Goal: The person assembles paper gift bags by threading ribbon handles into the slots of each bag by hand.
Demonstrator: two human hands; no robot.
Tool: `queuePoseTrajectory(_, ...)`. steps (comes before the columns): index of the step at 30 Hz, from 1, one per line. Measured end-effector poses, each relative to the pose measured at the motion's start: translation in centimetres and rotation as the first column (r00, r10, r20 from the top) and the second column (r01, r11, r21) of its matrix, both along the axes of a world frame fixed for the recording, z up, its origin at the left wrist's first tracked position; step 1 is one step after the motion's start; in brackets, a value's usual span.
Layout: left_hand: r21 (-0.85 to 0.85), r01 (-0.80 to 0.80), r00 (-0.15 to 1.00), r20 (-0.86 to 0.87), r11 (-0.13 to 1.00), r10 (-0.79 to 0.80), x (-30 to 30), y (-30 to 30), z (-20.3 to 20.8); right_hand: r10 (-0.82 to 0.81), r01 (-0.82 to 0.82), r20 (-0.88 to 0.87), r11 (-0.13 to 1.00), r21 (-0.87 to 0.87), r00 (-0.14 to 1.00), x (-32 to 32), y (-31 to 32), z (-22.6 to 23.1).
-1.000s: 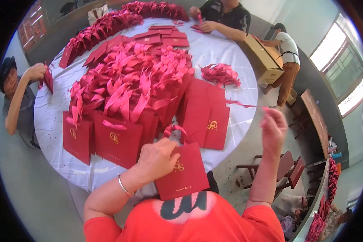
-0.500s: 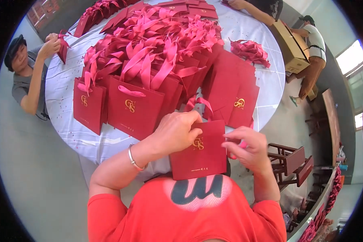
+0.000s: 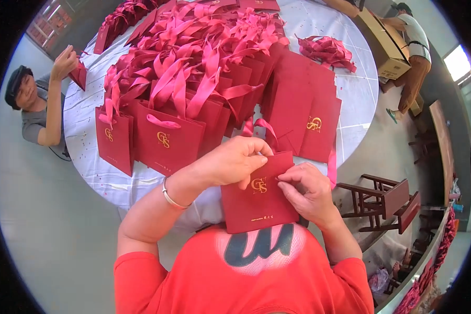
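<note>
A dark red paper gift bag [image 3: 261, 206] with gold print stands upright against my chest at the table's near edge. My left hand [image 3: 238, 159] is closed at its top left rim, thumb and fingers pinched on the edge. A pink ribbon loop [image 3: 264, 128] rises behind that rim. On the bag's upper right front, my right hand [image 3: 311, 193] has thumb and forefinger pinched together; whatever lies between the tips is too small to make out. Just ahead of my left forearm stand finished-looking red bags [image 3: 167, 138] with pink ribbon handles [image 3: 178, 78].
Flat red bags [image 3: 309, 104] lie at right on the white-covered round table [image 3: 350, 83], near a heap of pink ribbons [image 3: 327, 52]. A person [image 3: 36, 104] sits at left holding a small bag. Beyond are a cardboard box [image 3: 387, 47], another person [image 3: 416, 52] and wooden stools [image 3: 384, 201].
My right hand has moved left onto the bag's front, from beside its right edge. My left hand has shifted slightly right along the rim. The view has turned a little.
</note>
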State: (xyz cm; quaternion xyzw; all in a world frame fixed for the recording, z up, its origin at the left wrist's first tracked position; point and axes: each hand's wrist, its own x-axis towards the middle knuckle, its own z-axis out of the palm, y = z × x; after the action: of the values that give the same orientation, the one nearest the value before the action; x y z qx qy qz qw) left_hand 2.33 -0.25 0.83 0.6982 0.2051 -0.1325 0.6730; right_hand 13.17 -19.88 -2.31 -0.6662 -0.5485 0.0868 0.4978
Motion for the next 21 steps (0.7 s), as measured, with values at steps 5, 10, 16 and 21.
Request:
queuePoseTrajectory(5,-0.096,-0.041,0.997,-0.069,0.995,0.034,0.2,0.3,-0.7,-0.009,0.009,-0.031,1.0,-0.003,0.999,0.0,-0.1,0.2)
queuePoseTrajectory(10,-0.077,-0.05,0.997,-0.056,0.996,0.045,0.2,0.2,-0.5,-0.146,0.149,-0.078,0.989,0.026,0.986,0.0,0.3,-0.1)
queuePoseTrajectory(16,-0.051,-0.039,0.999,-0.006,0.998,0.039,-0.1,-0.1,-0.8,-0.174,0.17,0.043,0.982,0.084,0.984,0.3,1.2,-0.3)
queuePoseTrajectory(21,-0.012,-0.031,0.999,0.041,0.999,0.031,-0.5,-0.3,-0.8,-0.148,0.136,0.149,0.987,0.087,0.978,0.3,1.8,0.0)
